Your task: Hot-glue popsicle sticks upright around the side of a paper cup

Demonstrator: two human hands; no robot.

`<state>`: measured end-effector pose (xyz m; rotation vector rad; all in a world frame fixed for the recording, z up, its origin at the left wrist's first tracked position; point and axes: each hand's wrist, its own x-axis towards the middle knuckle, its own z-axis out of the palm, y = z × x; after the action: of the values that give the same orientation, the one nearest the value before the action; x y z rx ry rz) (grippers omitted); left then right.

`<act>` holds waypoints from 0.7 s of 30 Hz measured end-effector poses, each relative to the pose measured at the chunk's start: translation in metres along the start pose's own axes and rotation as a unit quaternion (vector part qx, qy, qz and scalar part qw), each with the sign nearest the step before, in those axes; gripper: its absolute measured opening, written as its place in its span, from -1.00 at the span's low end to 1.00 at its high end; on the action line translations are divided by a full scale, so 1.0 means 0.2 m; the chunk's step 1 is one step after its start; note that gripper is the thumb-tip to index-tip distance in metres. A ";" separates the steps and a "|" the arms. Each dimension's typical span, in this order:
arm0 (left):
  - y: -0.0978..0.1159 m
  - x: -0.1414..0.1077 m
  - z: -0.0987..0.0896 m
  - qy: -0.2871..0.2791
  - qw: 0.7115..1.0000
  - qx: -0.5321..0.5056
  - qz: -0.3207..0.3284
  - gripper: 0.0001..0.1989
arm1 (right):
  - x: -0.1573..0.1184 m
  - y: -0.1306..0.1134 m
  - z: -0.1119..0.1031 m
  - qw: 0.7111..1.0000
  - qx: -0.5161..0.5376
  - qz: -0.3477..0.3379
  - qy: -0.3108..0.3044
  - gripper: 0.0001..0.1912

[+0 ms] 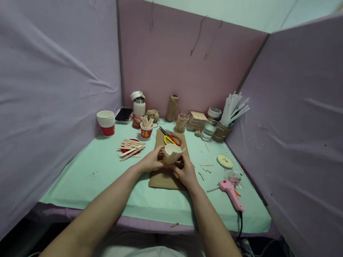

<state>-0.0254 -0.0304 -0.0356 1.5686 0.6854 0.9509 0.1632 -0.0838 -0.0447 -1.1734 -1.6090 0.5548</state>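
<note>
A small paper cup (172, 154) with pale pieces like flat wooden sticks on its near side is held between my two hands over a brown cardboard sheet (164, 181). My left hand (152, 160) grips the cup's left side, and my right hand (186, 172) grips its right side and lower edge. Some fingers are hidden behind the cup. Just beyond the cup, scissors with a red handle (175, 139) and a tool with yellow handles (169, 139) lie on the cardboard.
Flat wooden sticks (131, 148) lie piled on the left; stacked paper cups (106, 123) stand beyond. At right are a pink glue gun (231, 194) with a cord, a round tape-like roll (225, 161), a glass of water (209, 131) and glue sticks (231, 107). Fabric-covered panels enclose the table.
</note>
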 end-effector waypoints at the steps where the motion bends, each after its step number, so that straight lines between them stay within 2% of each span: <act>1: 0.01 0.00 0.01 -0.004 1.000 -0.016 0.001 -0.15 | 0.00 0.00 0.00 1.000 0.012 0.002 0.006 -0.49; 7: 0.06 0.00 0.02 -0.022 0.996 -0.072 -0.039 -0.36 | -0.01 -0.01 -0.02 0.999 0.048 -0.015 0.021 -0.54; 13: 0.08 -0.01 0.01 -0.038 0.996 -0.066 -0.044 -0.33 | -0.01 -0.03 -0.03 0.998 0.058 -0.026 0.018 -0.57; 21: 0.09 -0.01 0.01 -0.064 0.996 -0.045 -0.042 -0.37 | -0.01 -0.01 -0.03 0.998 0.059 -0.027 0.003 -0.56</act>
<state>-0.0266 -0.0364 -0.0179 1.4959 0.6067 0.8008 0.1670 -0.0880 -0.0421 -1.0399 -1.5760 0.6029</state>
